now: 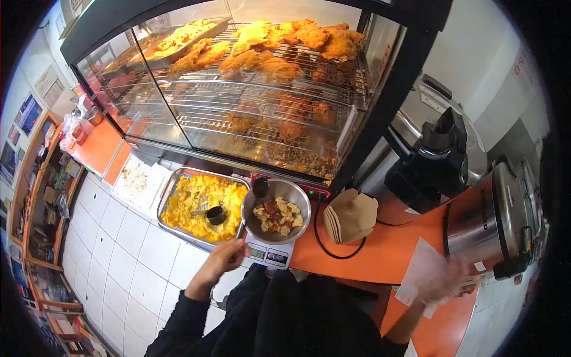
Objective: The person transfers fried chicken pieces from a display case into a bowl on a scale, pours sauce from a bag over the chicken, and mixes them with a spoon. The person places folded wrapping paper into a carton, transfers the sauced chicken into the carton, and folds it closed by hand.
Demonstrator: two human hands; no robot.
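Note:
My left hand (225,260) is beside the kitchen scale (267,254), fingers curled together. A thin metallic strip, perhaps a handle, runs from the left side of the metal bowl (305,209) towards its fingertips; I cannot make out the grip. Chunks of pale food with brown sauce (276,215) lie in the bowl, which stands on the scale. A dark scoop (260,187) is at the bowl's upper left rim. Left of it, a metal tray (159,211) holds yellow food (184,202) and a black scoop (216,215). My right hand (441,283), blurred, is over a translucent plastic sheet (417,266).
A glass warming cabinet (169,116) with fried pieces (312,35) on racks stands behind the bowl. Stacked cardboard boxes (350,217) sit on the orange counter (389,259), with a black cable (333,256) beside them. Metal cookers (476,223) stand to the right.

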